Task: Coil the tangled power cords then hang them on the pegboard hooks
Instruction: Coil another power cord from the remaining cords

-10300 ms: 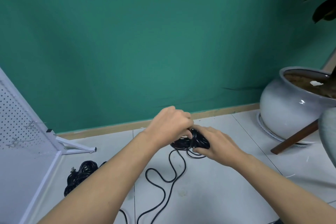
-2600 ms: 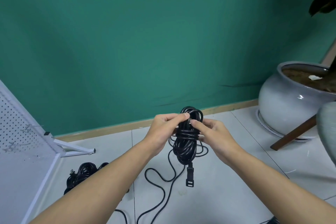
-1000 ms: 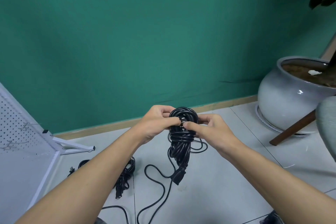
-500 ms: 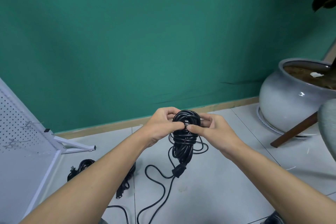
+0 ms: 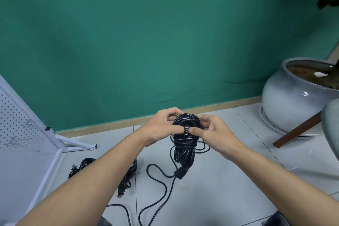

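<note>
Container check first. The round glazed grey ceramic pot [image 5: 286, 104], well to the right of the grip, holds dark brown soil [image 5: 310, 78] with a small white scrap [image 5: 320, 74] on top. It sits on a white ridged saucer [image 5: 266, 122].

At the grip, I see both hands holding the coiled black power cord bundle [image 5: 185, 145] in the air above the pale tiled floor [image 5: 229, 189]. The left hand [image 5: 163, 124] curls round the top loop from its left side and the right hand [image 5: 211, 130] from its right. Both thumbs meet at the metal-pronged plug [image 5: 186, 130] on the bundle's front.

The bundle is glossy and round at the top, with cross-wraps cinching it at mid-height. A blocky black connector [image 5: 180, 173] hangs from its lower end. A loose black cord strand [image 5: 159, 187] snakes over the tiles beneath the grip.

Below and to the left of the grip lie two smaller black cord bundles [image 5: 128, 176]. Beyond them stands the white perforated metal pegboard [image 5: 12, 115] with thin wire hooks [image 5: 27, 123].
</note>
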